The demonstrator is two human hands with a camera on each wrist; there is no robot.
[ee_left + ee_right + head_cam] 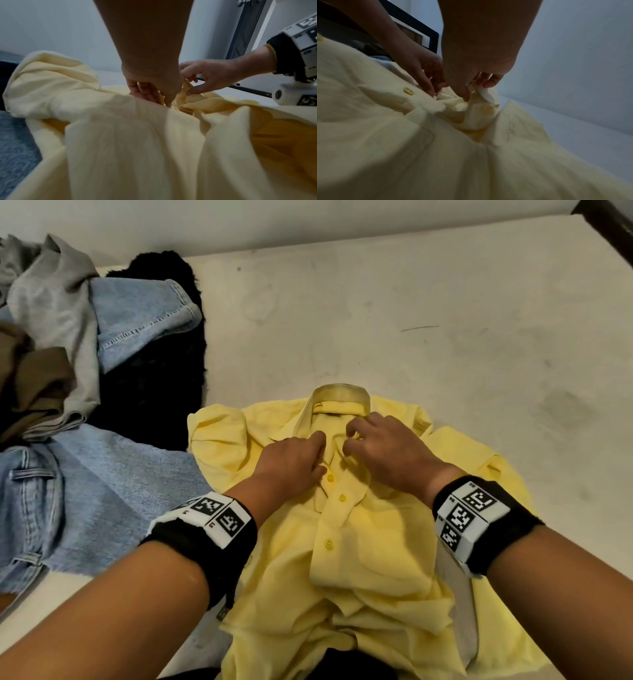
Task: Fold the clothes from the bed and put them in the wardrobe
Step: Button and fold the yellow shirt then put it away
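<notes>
1. Yellow button-up shirt [363, 559]: lies face up on the bed [411, 320] directly below you, collar away from you, lower part rumpled at the near edge. Three yellow buttons [342, 497] show along the placket.

2. Your left hand [291, 463]: rests on the shirt's upper placket just under the collar, fingers curled down and pinching the fabric edge, as the left wrist view shows. A black wristband with white coded markers [219, 515] sits on that wrist.

3. Your right hand [387, 450]: just beside the left hand, nearly touching it, thumb and fingertips [489, 82] nipping a small fold of shirt fabric at the neck opening. It wears a matching band [476, 508].

4. Collar [340, 395]: stands up just beyond both hands, its inner band discoloured.

5. Light blue jeans [85, 474]: spread flat on the bed to your left, just beside the shirt's left sleeve.

6. Black fuzzy garment [161, 371]: farther left, between the jeans and the wall, touching the shirt's left shoulder.

7. Clothes pile, far left: a second piece of blue denim [137, 316], a grey garment [54, 302] and a brown garment [34, 378], heaped over one another.

8. Bare mattress surface: pale, stained, runs from the shirt to the wall [308, 220].

9. Dark bed frame corner [609, 220]: top right.
</notes>
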